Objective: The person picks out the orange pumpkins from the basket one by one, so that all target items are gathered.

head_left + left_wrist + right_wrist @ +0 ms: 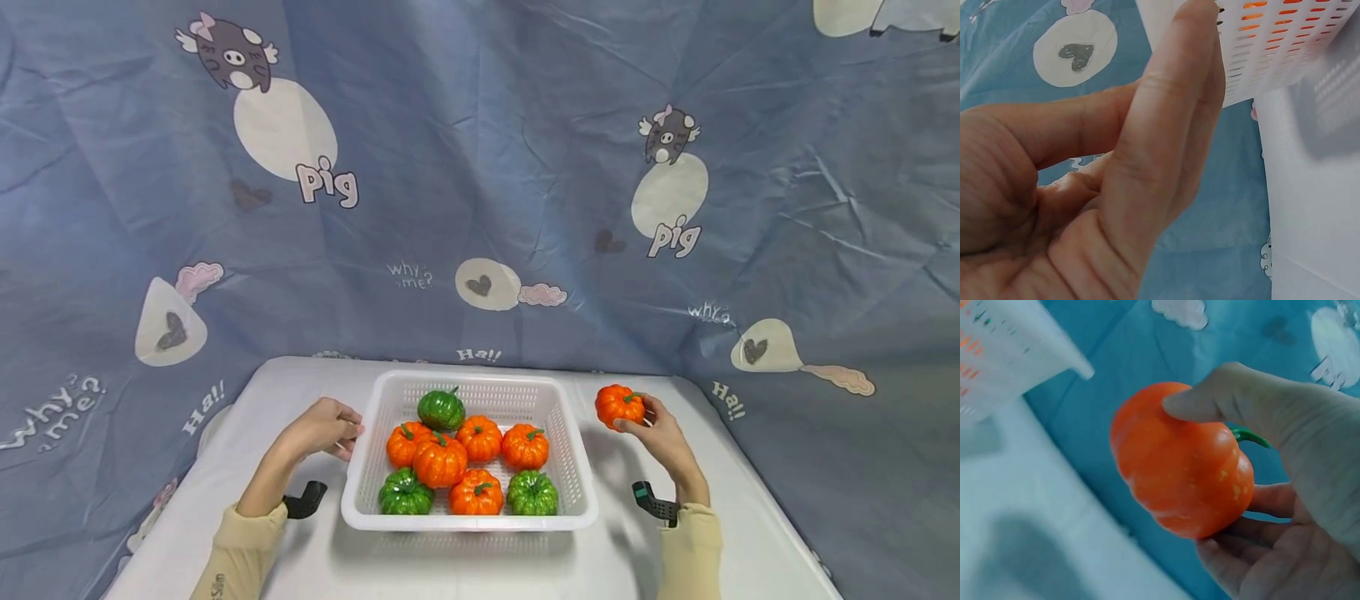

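My right hand (660, 433) grips a small orange pumpkin (619, 407) with a green stem, held up to the right of the white basket. In the right wrist view the thumb presses one side of the pumpkin (1179, 465) and the fingers curl round the other. My left hand (326, 429) is at the basket's left side, fingers loosely bent and holding nothing. Its fingertips overlap the basket wall (1241, 69) in the left wrist view; whether they touch it I cannot tell. Inside the white basket (468, 522) sit several orange pumpkins (440, 461) and three green ones (532, 493).
A white-covered table (420, 575) carries the basket. Behind it and at both sides hangs a blue cloth (420, 167) printed with pigs and lettering. Each wrist wears a black device, such as the camera mount (656, 504) on the right.
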Motion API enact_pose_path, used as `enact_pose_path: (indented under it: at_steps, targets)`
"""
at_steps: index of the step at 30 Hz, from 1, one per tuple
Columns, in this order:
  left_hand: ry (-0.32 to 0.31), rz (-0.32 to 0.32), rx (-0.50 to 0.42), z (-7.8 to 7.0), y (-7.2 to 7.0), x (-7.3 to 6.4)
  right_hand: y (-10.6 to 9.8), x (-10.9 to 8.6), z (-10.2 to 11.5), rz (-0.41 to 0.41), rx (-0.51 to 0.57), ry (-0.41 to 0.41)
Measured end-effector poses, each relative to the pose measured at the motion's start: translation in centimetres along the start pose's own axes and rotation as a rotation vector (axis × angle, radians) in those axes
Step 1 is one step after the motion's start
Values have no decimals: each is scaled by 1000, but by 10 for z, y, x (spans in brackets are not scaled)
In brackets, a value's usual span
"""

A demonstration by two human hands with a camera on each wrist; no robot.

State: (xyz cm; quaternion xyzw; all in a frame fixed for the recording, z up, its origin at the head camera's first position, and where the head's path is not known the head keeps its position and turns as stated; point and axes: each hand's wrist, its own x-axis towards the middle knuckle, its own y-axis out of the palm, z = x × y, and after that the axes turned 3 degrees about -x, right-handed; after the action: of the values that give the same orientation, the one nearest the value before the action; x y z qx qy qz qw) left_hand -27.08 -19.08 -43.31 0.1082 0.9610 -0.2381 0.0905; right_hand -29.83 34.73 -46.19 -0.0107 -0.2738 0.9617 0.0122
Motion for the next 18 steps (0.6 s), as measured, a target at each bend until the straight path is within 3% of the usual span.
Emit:
enact_pose_path:
  at_steps: [10,18]
  targets:
    - [-1,-2,-12,3,1,1,13,16,-40,-28,22,80]
    - [8,-4,-8,3,1,1,22,22,-58,-29,11,113]
